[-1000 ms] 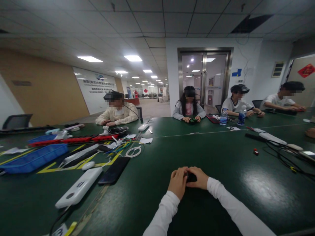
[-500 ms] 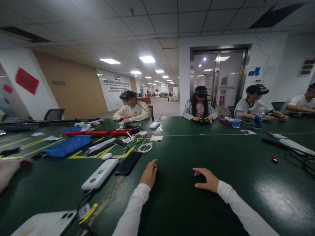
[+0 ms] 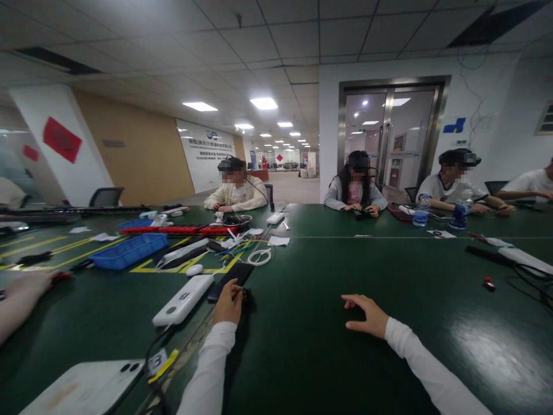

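Observation:
My left hand (image 3: 228,302) is over the near end of a black phone (image 3: 231,276), its fingers closed in a pinch on a small dark object (image 3: 246,295) too small to name. Beside it on the left lies a white power bank (image 3: 184,301) with a cable at its near end. To the right, my right hand (image 3: 366,314) is held above the green table (image 3: 302,346) with thumb and fingers apart and nothing between them.
At left, a blue tray (image 3: 129,252), a white phone (image 3: 86,389), and another person's hand (image 3: 26,297). White coiled cable (image 3: 259,257) lies beyond my left hand. A small red item (image 3: 488,283) and water bottles (image 3: 421,211) are at right. Several people sit across.
My left hand has moved left to the black phone and now pinches a small dark object. My right hand keeps its open pose. The view has shifted slightly left.

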`<control>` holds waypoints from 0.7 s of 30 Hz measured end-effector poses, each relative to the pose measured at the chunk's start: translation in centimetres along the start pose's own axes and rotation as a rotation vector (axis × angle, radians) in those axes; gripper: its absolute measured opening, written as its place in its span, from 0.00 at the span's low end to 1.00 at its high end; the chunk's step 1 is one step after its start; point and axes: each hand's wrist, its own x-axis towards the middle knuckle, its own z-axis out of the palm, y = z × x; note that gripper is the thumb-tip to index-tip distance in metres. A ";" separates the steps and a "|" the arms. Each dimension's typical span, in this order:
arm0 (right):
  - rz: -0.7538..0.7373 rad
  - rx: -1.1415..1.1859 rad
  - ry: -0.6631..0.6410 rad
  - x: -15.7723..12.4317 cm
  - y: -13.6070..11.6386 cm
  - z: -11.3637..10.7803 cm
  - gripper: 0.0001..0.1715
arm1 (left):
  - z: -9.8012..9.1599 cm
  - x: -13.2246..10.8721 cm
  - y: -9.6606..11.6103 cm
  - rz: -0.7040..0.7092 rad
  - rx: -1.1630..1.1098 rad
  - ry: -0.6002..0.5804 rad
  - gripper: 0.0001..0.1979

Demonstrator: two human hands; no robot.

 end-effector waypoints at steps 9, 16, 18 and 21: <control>0.007 -0.013 0.008 -0.4 -1.0 -0.4 0.35 | 0.1 -0.1 0.2 -0.022 -0.033 -0.068 0.19; -0.027 -0.012 0.009 -1.2 -2.7 -1.1 0.33 | 0.3 -0.1 0.1 -0.042 -0.050 -0.120 0.20; -0.029 -0.013 0.012 -1.2 -2.8 -1.2 0.32 | 0.3 -0.1 0.1 -0.045 -0.041 -0.126 0.20; -0.026 -0.016 0.010 -1.2 -2.8 -1.2 0.32 | 0.4 -0.1 0.2 -0.049 -0.023 -0.140 0.19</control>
